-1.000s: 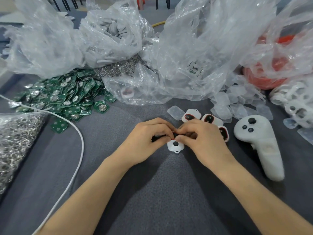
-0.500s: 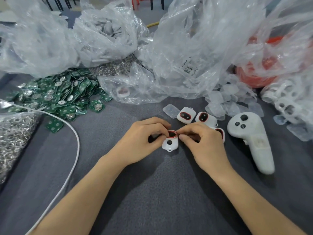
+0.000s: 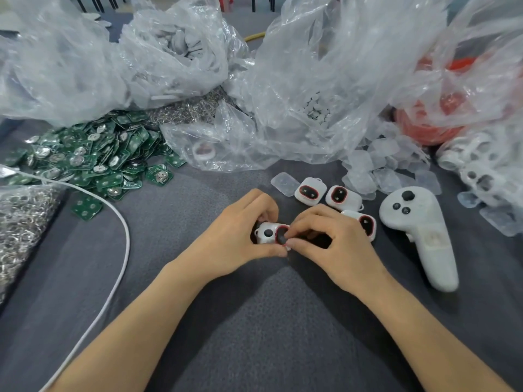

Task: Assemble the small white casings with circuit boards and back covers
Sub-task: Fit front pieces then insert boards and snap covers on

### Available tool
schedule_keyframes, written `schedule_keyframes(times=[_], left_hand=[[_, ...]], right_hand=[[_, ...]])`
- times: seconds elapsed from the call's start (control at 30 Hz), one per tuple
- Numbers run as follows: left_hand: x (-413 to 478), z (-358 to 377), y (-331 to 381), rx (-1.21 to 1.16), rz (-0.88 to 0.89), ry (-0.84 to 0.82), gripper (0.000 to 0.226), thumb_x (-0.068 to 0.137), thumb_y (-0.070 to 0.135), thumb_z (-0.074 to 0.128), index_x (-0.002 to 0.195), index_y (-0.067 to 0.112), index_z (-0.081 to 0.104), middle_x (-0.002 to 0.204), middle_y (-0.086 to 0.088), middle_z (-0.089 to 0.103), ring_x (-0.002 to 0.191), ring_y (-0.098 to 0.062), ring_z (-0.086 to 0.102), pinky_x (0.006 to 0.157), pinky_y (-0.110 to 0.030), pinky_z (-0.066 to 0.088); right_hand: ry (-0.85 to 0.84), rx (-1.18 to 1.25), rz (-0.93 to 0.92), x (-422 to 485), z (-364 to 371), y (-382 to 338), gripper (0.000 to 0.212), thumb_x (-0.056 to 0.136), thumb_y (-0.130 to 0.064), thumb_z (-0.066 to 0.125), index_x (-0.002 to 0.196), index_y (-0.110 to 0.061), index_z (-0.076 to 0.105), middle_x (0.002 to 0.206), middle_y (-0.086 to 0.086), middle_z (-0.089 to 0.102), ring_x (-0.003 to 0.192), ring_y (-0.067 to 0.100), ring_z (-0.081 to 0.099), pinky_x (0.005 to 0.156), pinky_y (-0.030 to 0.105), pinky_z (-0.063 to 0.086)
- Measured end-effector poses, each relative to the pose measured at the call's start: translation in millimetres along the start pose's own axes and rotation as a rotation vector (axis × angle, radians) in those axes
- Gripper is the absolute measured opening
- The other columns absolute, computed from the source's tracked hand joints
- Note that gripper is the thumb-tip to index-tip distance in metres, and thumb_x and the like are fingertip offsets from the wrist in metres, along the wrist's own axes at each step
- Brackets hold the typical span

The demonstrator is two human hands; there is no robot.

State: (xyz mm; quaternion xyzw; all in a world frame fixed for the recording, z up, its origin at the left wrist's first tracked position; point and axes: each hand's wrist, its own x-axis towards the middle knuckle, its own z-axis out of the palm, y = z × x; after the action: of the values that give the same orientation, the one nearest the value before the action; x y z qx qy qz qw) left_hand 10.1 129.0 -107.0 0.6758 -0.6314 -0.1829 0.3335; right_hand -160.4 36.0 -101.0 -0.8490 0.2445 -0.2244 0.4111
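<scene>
A white casing (image 3: 267,232) is gripped in the curled left hand (image 3: 235,239) and pinched at its right edge by the right hand (image 3: 336,244); other casings (image 3: 310,192) are crowded just beyond, grey cloth (image 3: 268,321) nearer

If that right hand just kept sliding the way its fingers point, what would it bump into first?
The right hand pinches the small white casing at its red-ringed end, so that comes first. Just beyond, the left hand grips the same casing and would likely be pressed next.
</scene>
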Motion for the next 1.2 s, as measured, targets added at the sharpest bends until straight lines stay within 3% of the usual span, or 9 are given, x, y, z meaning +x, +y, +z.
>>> schedule_keyframes(times=[0.13, 0.33, 0.5, 0.7, 0.97, 1.2], left_hand=[[0, -3, 0, 0.004, 0.037, -0.05, 0.042, 0.072, 0.03, 0.083, 0.108, 0.019, 0.065, 0.112, 0.007, 0.055, 0.1, -0.002, 0.054, 0.086, -0.014, 0.042], [-1, -7, 1, 0.081, 0.067, -0.117, 0.036, 0.081, 0.027, 0.075, 0.116, 0.022, 0.068, 0.126, 0.013, 0.056, 0.118, -0.006, 0.043, 0.1, -0.013, 0.031], [-1, -10, 0, 0.077, 0.067, -0.145, 0.036, 0.08, 0.012, 0.073, 0.115, 0.021, 0.068, 0.12, 0.011, 0.059, 0.109, -0.004, 0.047, 0.097, -0.013, 0.031], [-1, -9, -1, 0.07, 0.048, -0.143, 0.036, 0.08, 0.015, 0.072, 0.115, 0.023, 0.066, 0.12, 0.016, 0.058, 0.112, -0.009, 0.048, 0.097, -0.015, 0.034], [-1, -8, 0, 0.058, 0.043, -0.138, 0.038, 0.079, 0.012, 0.072, 0.115, 0.021, 0.066, 0.117, 0.015, 0.058, 0.11, -0.009, 0.048, 0.094, -0.009, 0.032], [-2, -7, -4, 0.063, 0.032, -0.119, 0.036, 0.08, 0.019, 0.073, 0.115, 0.025, 0.067, 0.116, 0.016, 0.057, 0.108, -0.005, 0.048, 0.093, -0.009, 0.033]], right_hand=[[-0.001, -0.09, -0.067, 0, 4, 0, 0.01, 0.074, -0.014, 0.079, 0.083, -0.014, 0.076, 0.098, -0.003, 0.058, 0.093, 0.002, 0.054, 0.084, 0.008, 0.039], [-0.016, -0.216, -0.179, -1, 7, 0, 0.007, 0.079, -0.012, 0.076, 0.085, -0.009, 0.074, 0.095, 0.002, 0.06, 0.091, 0.012, 0.057, 0.083, 0.02, 0.044], [0.052, -0.387, -0.387, 1, 15, -1, 0.006, 0.076, -0.007, 0.077, 0.077, -0.005, 0.072, 0.083, 0.005, 0.065, 0.077, 0.022, 0.058, 0.074, 0.023, 0.045], [0.111, -0.461, -0.408, -1, 23, 1, 0.006, 0.08, -0.006, 0.07, 0.076, -0.002, 0.068, 0.082, 0.009, 0.065, 0.076, 0.03, 0.058, 0.067, 0.039, 0.052], [0.148, -0.583, -0.439, -3, 27, 0, 0.016, 0.086, -0.012, 0.058, 0.076, -0.003, 0.067, 0.081, 0.008, 0.065, 0.074, 0.028, 0.058, 0.061, 0.038, 0.051], [0.148, -0.536, -0.46, -4, 23, 0, 0.011, 0.086, -0.008, 0.063, 0.077, -0.003, 0.067, 0.083, 0.007, 0.064, 0.074, 0.025, 0.058, 0.061, 0.037, 0.051]])
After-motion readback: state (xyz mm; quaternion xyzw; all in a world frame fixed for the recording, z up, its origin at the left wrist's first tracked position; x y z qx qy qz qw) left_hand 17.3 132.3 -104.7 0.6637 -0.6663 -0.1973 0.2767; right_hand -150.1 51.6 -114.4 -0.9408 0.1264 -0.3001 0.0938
